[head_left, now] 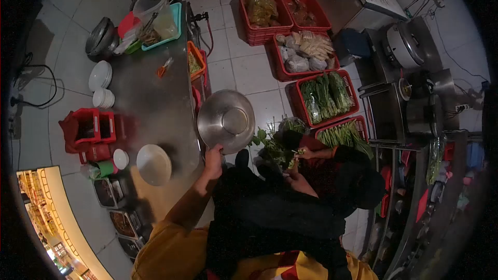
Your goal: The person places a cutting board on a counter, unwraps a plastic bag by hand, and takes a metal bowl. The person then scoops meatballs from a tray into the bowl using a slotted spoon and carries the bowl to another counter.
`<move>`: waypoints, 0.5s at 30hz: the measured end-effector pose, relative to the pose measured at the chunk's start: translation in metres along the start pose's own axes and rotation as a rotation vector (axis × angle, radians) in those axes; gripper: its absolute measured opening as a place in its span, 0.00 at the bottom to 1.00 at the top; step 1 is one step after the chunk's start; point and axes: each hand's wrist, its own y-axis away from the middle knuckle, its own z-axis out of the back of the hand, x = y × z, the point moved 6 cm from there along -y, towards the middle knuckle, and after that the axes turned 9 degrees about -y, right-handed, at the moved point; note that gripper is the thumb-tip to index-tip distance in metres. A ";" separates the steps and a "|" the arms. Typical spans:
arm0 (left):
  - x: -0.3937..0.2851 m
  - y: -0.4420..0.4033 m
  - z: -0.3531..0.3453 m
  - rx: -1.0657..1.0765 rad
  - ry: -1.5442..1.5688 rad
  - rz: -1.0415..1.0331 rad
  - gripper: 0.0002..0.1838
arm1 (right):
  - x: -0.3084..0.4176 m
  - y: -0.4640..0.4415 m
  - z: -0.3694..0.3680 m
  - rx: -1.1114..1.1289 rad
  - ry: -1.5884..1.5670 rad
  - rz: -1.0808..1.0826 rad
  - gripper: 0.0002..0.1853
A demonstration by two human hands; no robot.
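The round metal bowl lies just ahead of the left hand, its grip closed on the near rim, by the worktop edge; the right hand is out of sight.

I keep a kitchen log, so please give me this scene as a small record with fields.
Left hand: gripping the rim of a metal bowl
Right hand: not visible
Co-worker's hands: at leafy greens
Metal table: white plate, stacked white dishes
Floor: red crates, some holding green vegetables
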 end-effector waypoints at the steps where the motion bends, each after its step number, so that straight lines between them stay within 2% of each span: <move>1: -0.004 -0.005 -0.005 0.011 -0.001 0.012 0.13 | 0.001 -0.004 0.002 -0.010 -0.002 -0.013 0.24; 3: -0.022 -0.011 -0.010 -0.095 -0.094 -0.125 0.12 | -0.002 -0.016 0.009 -0.096 -0.036 -0.126 0.25; 4: -0.028 -0.016 -0.011 -0.086 -0.091 -0.122 0.12 | 0.009 -0.017 0.011 -0.127 -0.047 -0.165 0.25; 6: -0.024 -0.022 -0.014 0.037 -0.374 0.124 0.10 | 0.037 -0.020 0.015 -0.061 0.015 -0.148 0.25; 10: 0.015 -0.055 -0.006 0.067 -0.242 0.221 0.08 | 0.081 -0.022 0.019 -0.098 -0.059 -0.175 0.24; 11: 0.011 -0.057 -0.014 0.252 -0.437 0.122 0.11 | 0.096 -0.020 0.022 -0.143 -0.111 -0.146 0.23; 13: 0.013 -0.057 -0.023 0.439 -0.630 0.013 0.15 | 0.106 -0.023 0.035 -0.193 -0.161 -0.111 0.22; 14: 0.004 -0.049 -0.031 0.596 -0.573 -0.306 0.15 | 0.107 -0.027 0.042 -0.199 -0.159 -0.050 0.22; 15: -0.001 -0.047 -0.034 0.663 -0.547 -0.468 0.15 | 0.108 -0.030 0.047 -0.199 -0.156 0.011 0.23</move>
